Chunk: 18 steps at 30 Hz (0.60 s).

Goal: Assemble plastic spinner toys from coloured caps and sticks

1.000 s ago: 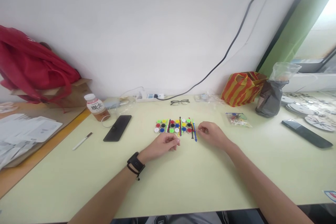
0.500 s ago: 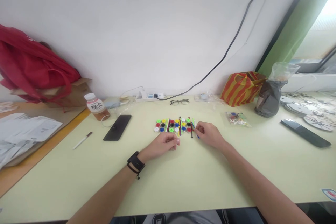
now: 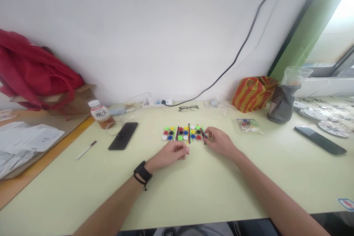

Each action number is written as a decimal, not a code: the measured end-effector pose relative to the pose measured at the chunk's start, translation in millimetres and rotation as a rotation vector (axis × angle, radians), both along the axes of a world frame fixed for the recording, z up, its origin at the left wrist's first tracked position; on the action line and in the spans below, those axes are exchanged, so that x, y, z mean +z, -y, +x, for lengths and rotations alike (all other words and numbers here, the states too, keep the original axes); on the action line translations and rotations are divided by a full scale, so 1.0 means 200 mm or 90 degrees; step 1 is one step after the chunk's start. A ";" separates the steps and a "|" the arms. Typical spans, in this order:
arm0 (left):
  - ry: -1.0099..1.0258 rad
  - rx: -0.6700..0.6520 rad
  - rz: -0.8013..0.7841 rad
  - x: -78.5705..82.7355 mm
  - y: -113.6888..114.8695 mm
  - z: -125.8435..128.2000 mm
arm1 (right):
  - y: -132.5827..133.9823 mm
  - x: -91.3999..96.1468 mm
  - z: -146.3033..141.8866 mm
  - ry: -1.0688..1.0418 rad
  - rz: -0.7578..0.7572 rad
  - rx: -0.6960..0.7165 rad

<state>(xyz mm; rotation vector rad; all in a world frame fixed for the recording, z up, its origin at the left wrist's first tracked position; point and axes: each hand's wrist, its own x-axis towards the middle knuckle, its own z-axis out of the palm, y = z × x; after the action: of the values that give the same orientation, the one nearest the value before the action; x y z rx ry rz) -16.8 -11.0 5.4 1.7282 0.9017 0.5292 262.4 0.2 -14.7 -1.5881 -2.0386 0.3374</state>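
Small round pieces [image 3: 181,132] in white, red, blue, green, yellow and black lie in rows on the pale table. Thin coloured sticks [image 3: 189,132] stand lengthwise in bunches between groups of them. At the right end of the rows, my right hand [image 3: 219,141] has its thumb and fingertips closed on a few thin dark, red and blue sticks [image 3: 203,132]. My left hand [image 3: 173,151] rests just in front of the rows, fingers curled and thumb against them; its palm is hidden, and I cannot make out anything in it.
A black phone [image 3: 123,136], a drink bottle [image 3: 101,113] and a pen-like stick [image 3: 86,150] are on the left. Glasses [image 3: 188,108] and a power strip [image 3: 156,103] lie behind. Rightward are a small bag of parts [image 3: 249,126], a striped bag [image 3: 253,94] and a dark case [image 3: 319,140].
The dark stick that stuck out toward me at the right end now lies closer in with the other sticks at my right fingertips. My left hand has barely moved.
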 end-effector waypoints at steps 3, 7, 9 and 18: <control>-0.004 -0.001 0.003 0.00 0.00 0.00 | 0.00 -0.01 0.00 -0.026 0.027 0.024; -0.008 0.002 0.002 -0.01 0.00 0.00 | -0.01 -0.02 0.01 -0.048 0.018 0.061; -0.012 0.001 0.003 -0.01 0.00 0.00 | -0.02 -0.03 0.01 -0.059 0.014 0.071; -0.025 -0.004 0.014 0.00 0.00 0.00 | -0.04 -0.06 0.04 -0.088 0.006 0.068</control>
<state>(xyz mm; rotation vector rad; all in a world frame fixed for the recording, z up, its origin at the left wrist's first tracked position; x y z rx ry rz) -17.8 -11.0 5.6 1.7664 0.9208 0.5044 271.0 9.2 -26.7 -1.4127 -2.0194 0.4626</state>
